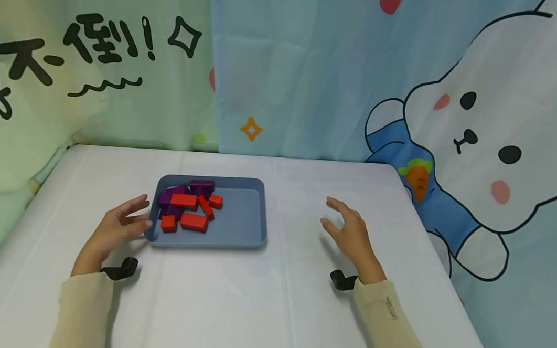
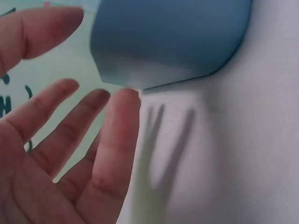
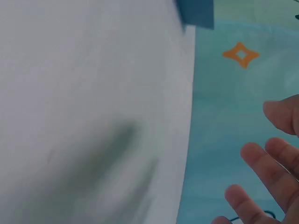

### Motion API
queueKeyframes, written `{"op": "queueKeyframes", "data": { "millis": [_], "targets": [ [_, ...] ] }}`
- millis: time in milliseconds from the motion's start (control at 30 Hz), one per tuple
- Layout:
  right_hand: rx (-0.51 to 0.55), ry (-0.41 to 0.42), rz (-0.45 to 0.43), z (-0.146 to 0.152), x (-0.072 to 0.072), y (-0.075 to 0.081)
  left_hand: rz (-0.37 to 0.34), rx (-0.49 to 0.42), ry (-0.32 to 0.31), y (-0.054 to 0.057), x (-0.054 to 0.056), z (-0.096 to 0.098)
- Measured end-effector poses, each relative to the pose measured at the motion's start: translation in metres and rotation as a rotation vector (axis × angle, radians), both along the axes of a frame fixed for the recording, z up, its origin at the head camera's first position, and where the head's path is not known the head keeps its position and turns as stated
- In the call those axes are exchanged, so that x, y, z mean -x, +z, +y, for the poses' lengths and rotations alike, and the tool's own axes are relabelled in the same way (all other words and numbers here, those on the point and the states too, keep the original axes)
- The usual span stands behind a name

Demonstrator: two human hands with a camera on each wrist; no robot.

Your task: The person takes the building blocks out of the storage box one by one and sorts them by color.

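Observation:
A blue-grey tray (image 1: 238, 214) lies on the white table, left of the middle. Heaped in its left half are several red blocks (image 1: 193, 222) and purple blocks (image 1: 202, 186). My left hand (image 1: 117, 227) is at the tray's left edge, fingers parted and holding nothing; in the left wrist view a fingertip is right at the tray's wall (image 2: 173, 42). Well to the right of the tray, my right hand (image 1: 351, 234) hovers over the table with its fingers spread and nothing in them. The right wrist view catches only a corner of the tray (image 3: 198, 13).
A white cloth covers the table (image 1: 233, 308). Behind it hangs a printed curtain (image 1: 302, 80) with a cartoon rabbit on the right and dark lettering on the left. Each wrist carries a small black camera mount (image 1: 122, 269).

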State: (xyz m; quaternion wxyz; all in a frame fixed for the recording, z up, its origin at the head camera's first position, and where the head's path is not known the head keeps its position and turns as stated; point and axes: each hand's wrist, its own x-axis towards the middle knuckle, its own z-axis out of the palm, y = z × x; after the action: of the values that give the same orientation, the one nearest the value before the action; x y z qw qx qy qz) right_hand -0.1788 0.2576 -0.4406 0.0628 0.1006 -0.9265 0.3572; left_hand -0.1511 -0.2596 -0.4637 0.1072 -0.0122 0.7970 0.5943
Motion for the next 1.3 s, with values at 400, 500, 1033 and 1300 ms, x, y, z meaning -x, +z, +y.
{"op": "queueKeyframes", "data": {
  "millis": [400,500,1033,1300],
  "targets": [
    [0.113,0.096,-0.03,-0.043,0.01,0.014,-0.051,-0.125,-0.02,-0.016,0.002,-0.005],
    [0.129,0.128,-0.03,-0.054,0.014,0.018,-0.061,-0.126,-0.023,-0.016,0.003,-0.007],
    [0.186,0.31,-0.157,-0.13,0.047,0.036,-0.053,-0.162,-0.044,-0.02,0.007,-0.009],
    [0.238,0.319,-0.275,-0.166,0.068,0.035,-0.063,-0.189,-0.032,-0.02,0.008,-0.01]
  ]
}}
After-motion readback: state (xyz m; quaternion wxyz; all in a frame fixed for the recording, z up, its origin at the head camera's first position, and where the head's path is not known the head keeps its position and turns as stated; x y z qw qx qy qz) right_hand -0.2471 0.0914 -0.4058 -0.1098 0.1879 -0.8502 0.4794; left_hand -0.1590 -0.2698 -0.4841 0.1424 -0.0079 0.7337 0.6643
